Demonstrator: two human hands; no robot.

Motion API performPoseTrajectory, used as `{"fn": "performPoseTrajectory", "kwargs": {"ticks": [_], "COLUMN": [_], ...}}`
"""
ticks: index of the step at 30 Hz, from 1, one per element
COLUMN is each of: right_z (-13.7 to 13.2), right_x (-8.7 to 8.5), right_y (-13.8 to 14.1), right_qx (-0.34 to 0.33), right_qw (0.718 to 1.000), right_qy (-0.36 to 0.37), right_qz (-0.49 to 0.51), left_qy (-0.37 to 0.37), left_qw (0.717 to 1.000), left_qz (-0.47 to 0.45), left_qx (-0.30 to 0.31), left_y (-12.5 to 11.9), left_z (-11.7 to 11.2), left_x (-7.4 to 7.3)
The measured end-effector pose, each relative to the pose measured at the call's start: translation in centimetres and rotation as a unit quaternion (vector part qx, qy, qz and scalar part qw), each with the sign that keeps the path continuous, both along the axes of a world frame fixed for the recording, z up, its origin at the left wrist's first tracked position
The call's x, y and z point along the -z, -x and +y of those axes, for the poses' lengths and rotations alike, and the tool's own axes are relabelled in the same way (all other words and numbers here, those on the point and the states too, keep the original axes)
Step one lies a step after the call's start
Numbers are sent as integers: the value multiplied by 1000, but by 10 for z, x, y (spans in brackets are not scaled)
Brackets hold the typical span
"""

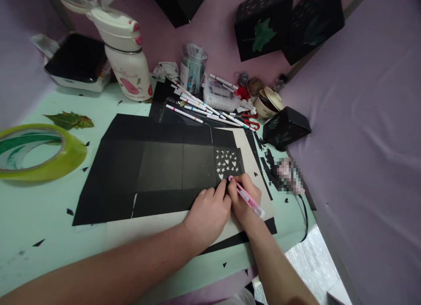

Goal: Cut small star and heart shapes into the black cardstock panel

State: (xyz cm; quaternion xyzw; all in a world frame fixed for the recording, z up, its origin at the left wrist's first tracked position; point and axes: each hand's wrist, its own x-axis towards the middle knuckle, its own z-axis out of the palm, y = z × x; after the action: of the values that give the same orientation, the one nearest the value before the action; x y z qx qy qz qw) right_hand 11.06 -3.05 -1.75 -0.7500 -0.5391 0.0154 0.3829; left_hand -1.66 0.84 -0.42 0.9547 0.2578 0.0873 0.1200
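Note:
A large sheet of black paper (148, 164) lies flat on the pale green table (42, 208). Small star and heart shapes (226, 162) are cut out of its right panel. My right hand (245, 197) is closed round a pink craft knife (248, 199), its tip at the lower edge of the cut-out panel. My left hand (208, 210) rests on the paper just left of the knife tip, fingers curled and pressing down on the sheet.
A green tape roll (36, 153) and a leaf (69, 120) lie at the left. A white bottle (126, 55), several marker pens (204, 109), red scissors (251, 120) and black boxes (284, 127) stand behind. Black paper scraps litter the table.

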Motion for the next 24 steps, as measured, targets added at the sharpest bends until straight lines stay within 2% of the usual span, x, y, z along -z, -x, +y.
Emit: {"fn": "performPoseTrajectory", "kwargs": {"ticks": [7,18,24], "right_z": [0,2,0], "right_x": [-3,-7,-8], "right_y": [-1,-1,-3], "right_qx": [10,16,44], "right_qw": [999,996,992], "right_qy": [13,6,-2], "right_qz": [32,89,121], "left_qy": [7,-22,-30], "left_qw": [1000,1000,999], "left_qz": [24,-5,-15], "left_qx": [3,-3,0], "left_y": [-1,0,-1], "left_z": [0,0,1], "left_x": [-4,2,3]}}
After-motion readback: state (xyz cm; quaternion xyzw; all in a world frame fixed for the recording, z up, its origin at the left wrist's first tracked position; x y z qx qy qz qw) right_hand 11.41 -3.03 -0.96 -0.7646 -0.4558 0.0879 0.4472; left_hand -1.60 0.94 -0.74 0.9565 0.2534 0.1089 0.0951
